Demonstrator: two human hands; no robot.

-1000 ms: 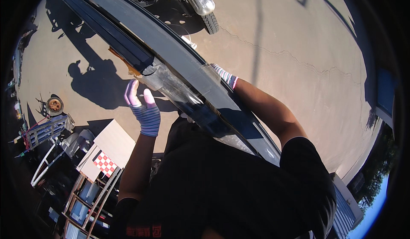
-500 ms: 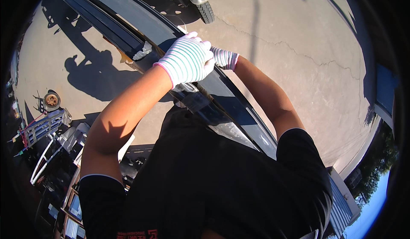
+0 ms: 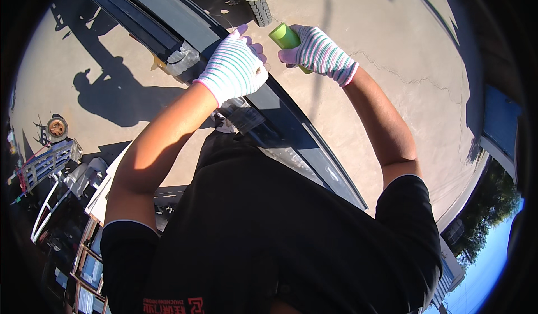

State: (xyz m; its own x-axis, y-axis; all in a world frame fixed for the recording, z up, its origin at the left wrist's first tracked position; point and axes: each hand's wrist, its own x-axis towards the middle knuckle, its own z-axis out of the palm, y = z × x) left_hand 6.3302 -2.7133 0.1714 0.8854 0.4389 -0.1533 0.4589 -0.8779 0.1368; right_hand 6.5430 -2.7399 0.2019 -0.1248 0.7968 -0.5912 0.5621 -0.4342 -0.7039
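Observation:
My left hand (image 3: 234, 67), in a white knit glove with green and pink stripes, rests over a long dark metal profile (image 3: 193, 28). Its fingers are curled, and what they hold, if anything, is hidden. Right of the profile, my right hand (image 3: 324, 53), gloved alike, is raised and closed around a bright green cylinder (image 3: 284, 36). One end of the cylinder sticks out past the thumb and fingers. Crumpled clear film (image 3: 183, 58) clings to the profile left of my left hand. More shiny clear wrap (image 3: 246, 118) covers it near my body.
A vehicle's tyre (image 3: 260, 12) stands on the concrete at the top. To the left lie an orange-hubbed wheel (image 3: 57, 127), a metal rack (image 3: 49, 165) and stacked frames (image 3: 89, 269). Cracked concrete (image 3: 403, 101) spreads out on the right.
My right hand has come out from behind the left, moving right and up away from the profile, and the green cylinder now shows in it. My left hand has shifted slightly left.

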